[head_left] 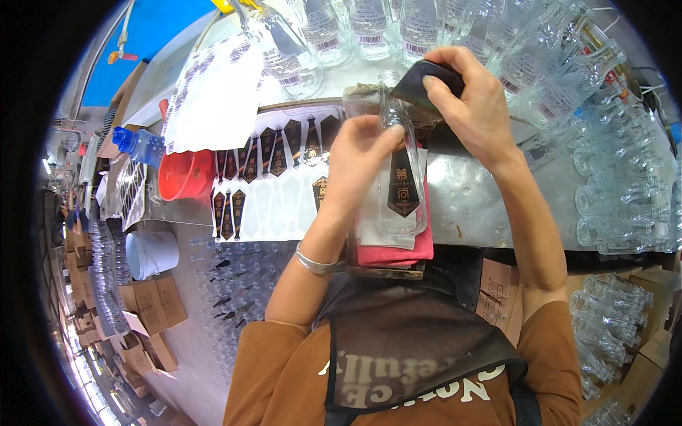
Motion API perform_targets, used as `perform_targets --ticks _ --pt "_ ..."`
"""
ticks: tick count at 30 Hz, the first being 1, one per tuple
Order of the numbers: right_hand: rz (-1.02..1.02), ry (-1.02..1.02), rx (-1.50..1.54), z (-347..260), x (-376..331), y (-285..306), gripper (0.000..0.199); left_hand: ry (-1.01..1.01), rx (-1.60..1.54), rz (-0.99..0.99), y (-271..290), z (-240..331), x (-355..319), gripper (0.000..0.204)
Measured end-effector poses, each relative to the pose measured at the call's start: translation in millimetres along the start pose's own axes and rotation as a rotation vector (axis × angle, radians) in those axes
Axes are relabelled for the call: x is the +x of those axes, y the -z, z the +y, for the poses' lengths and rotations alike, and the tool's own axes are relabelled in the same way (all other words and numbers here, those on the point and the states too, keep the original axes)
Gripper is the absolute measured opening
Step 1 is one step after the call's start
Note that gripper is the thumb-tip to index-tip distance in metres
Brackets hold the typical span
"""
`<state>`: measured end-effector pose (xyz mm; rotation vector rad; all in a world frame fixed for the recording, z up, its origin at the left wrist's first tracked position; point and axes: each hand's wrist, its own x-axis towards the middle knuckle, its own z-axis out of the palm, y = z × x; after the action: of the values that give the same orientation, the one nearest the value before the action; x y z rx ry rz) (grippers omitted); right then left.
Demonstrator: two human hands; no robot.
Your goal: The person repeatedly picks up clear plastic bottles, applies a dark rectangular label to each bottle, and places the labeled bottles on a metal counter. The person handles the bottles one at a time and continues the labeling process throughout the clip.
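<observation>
A clear glass bottle [414,221] lies on a padded rest with its neck pointing away from me. A black tie-shaped label [403,188] with gold print runs down its upper face. My left hand [354,160] is closed on the bottle, thumb and fingers at its shoulder by the label's top end. In my right hand [474,103] I grip a dark flat piece like a scraper [418,85], held beside the bottle's neck. Under the bottle are white sheets and a pink cloth [391,254]. A label sheet [284,202], with some labels gone from it, lies left of my left hand.
Labelled clear bottles [369,32] stand in a curve along the back and right of the table. At the left are printed white sheets [220,92], a red tub [186,174] and a blue-capped bottle [138,145]. Glass bottles in cartons [611,319] sit below, at right.
</observation>
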<state>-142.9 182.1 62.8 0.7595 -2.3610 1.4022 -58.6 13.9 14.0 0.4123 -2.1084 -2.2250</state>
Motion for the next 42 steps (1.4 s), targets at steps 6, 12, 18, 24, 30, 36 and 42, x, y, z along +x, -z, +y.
perform_targets --ticks 6,12,18,24,30,36,42 --pt "-0.054 -0.205 0.136 -7 -27 -1 0.027 0.042 -0.094 -0.034 7 -12 4 0.049" --pt "0.038 -0.221 0.027 2 -23 -3 0.027 0.041 -0.076 -0.036 6 -11 5 0.053" --pt "0.104 -0.271 0.181 -5 -46 -6 0.028 0.063 -0.138 -0.026 3 -8 3 0.044" --pt "0.178 -0.363 0.175 12 -49 -6 0.03 0.076 -0.104 -0.04 6 -9 4 0.051" --pt "0.11 -0.308 0.188 12 -55 -6 0.032 0.071 -0.158 -0.022 2 -7 3 0.042" --pt "0.016 0.024 0.139 -11 -58 9 0.02 0.115 -0.184 -0.027 3 -6 2 0.044" --pt "-0.207 0.345 0.028 -17 -65 21 0.034 0.121 -0.218 -0.057 7 -9 4 0.041"
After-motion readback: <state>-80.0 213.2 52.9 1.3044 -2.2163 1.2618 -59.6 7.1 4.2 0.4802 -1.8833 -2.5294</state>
